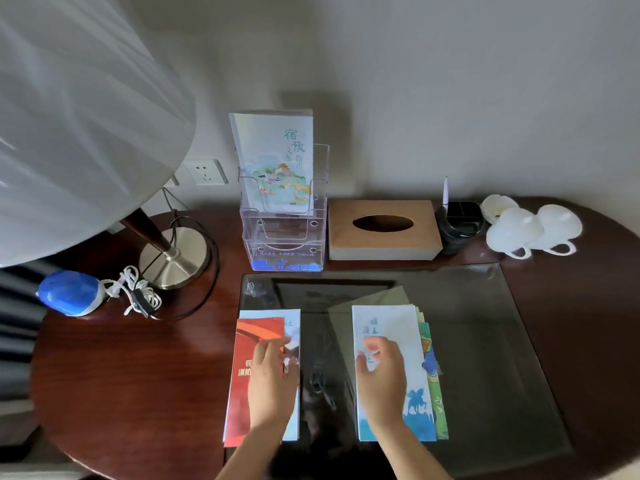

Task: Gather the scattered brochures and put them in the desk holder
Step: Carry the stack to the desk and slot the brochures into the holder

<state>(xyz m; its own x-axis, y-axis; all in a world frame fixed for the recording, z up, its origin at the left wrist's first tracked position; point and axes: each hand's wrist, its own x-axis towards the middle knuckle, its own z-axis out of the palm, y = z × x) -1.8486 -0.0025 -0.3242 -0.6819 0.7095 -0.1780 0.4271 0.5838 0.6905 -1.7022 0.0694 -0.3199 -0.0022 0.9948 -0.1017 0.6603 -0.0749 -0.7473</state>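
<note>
Brochures (389,323) lie in two piles on the glass pad (485,341) before the holder (284,237). My left hand (273,386) rests flat on the red pile (246,362), and my right hand (381,379), fingers loosely bent, rests on the pale one.

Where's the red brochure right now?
Head view, lower centre-left: the red brochure lies atop a pale brochure at the glass pad's left edge, under the left hand.

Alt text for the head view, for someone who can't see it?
The left hand lies on a red brochure and the right hand on a pale blue brochure, two piles on a glass pad. Behind, the clear holder has one standing brochure.
</note>
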